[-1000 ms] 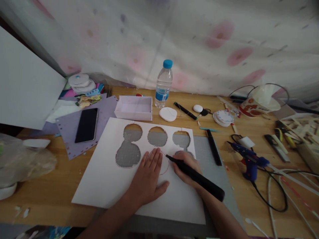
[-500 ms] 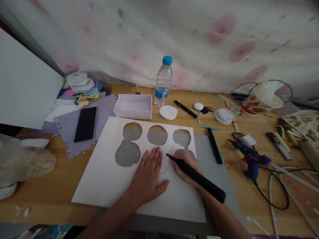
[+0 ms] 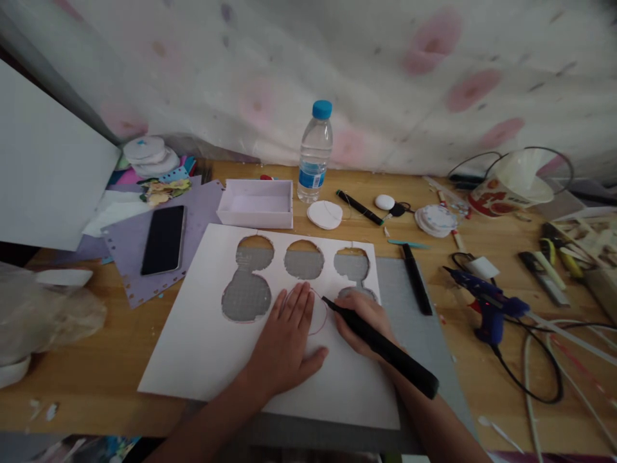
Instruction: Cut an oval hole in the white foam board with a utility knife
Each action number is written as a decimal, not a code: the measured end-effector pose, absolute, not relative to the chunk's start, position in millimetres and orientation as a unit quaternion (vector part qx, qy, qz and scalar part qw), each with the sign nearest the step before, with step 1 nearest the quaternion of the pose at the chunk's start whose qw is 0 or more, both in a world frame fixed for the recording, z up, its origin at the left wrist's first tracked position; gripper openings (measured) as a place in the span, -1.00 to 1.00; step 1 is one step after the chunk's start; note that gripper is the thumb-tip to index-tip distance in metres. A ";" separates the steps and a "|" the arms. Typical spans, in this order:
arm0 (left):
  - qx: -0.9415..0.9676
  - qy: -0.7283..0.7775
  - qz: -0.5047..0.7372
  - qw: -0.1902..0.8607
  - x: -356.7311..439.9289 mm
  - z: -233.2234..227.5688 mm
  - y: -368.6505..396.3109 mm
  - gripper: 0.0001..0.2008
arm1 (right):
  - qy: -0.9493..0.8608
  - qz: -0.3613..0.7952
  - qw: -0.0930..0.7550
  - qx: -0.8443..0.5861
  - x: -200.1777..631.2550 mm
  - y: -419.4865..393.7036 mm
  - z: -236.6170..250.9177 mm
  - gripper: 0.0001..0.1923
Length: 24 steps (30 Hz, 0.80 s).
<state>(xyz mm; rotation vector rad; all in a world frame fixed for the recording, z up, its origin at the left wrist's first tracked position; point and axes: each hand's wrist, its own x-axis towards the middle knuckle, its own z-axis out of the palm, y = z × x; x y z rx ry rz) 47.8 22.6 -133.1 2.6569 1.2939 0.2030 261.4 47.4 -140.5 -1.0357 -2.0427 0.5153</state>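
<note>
Right, white board (image 3: 202,360) flat on grey mat (image 3: 414,321), mid-desk. Left hand (image 3: 286,341) pressed on it, fingers together, thumb out. Right hand (image 3: 364,321) pinching black pen (image 3: 380,347), tip on red circle (image 3: 322,316). Glue gun (image 3: 484,308) off to the right.

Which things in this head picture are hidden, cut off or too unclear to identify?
- Red circle: mostly covered by the left hand.
- Tool tip: too small to tell if it touches the white board.
- Bottle label: too small to read.
- Blue glue gun cable: cut off at the right edge.
</note>
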 end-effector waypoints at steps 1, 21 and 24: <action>0.893 0.435 0.068 0.089 47.8 -133.0 22.9 -0.14 | -0.803 0.201 0.389 -0.404 261.3 47.8 -140.8 -0.71; 0.888 0.444 0.085 0.085 49.6 -134.3 21.6 -0.14 | -0.808 0.194 0.385 -0.401 252.2 49.9 -137.9 -0.80; 0.886 0.448 0.088 0.084 50.6 -134.5 21.4 -0.14 | -0.815 0.176 0.392 -0.390 251.8 49.6 -137.2 -0.79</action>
